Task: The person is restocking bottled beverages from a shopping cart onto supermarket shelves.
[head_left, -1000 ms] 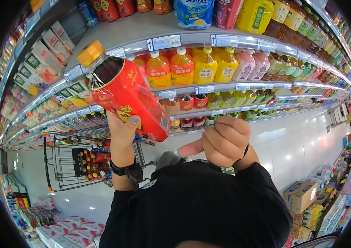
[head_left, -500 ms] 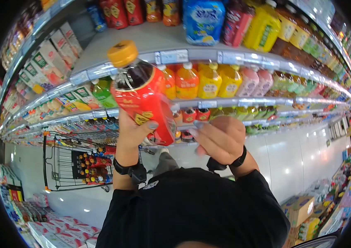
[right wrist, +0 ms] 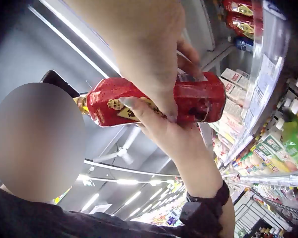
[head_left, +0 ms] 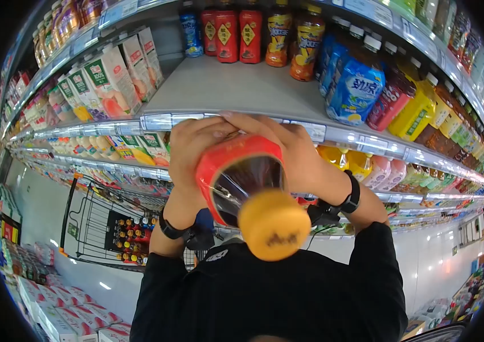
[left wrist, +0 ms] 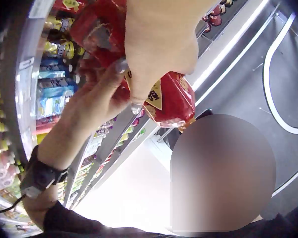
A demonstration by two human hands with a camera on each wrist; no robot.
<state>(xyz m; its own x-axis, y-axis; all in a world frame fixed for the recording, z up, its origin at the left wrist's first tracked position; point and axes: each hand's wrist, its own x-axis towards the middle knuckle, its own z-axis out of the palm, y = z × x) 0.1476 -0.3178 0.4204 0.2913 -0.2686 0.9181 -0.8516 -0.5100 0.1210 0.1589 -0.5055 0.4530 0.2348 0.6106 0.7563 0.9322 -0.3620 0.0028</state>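
Note:
A large red-labelled bottle of dark drink (head_left: 247, 176) is held in front of the chest, its orange-yellow cap (head_left: 274, 225) pointing back toward the person. My left hand (head_left: 186, 157) grips it from the left side and my right hand (head_left: 302, 157) from the right, the fingers meeting round its far end. In the right wrist view the bottle (right wrist: 203, 99) lies almost level, thumbs over the yellow diamond on its label. The left wrist view shows the same label (left wrist: 178, 96) partly covered by the hands.
Ahead runs a grey shelf board (head_left: 242, 85) with red bottles (head_left: 226, 34) at its back. Juice cartons (head_left: 111, 80) stand to the left, a blue drink pack (head_left: 356, 88) to the right. A shopping cart (head_left: 91, 219) holding several bottles is at the lower left.
My right hand has come across and taken hold of the bottle with the left. The bottle has moved to the middle and its cap has swung toward the person.

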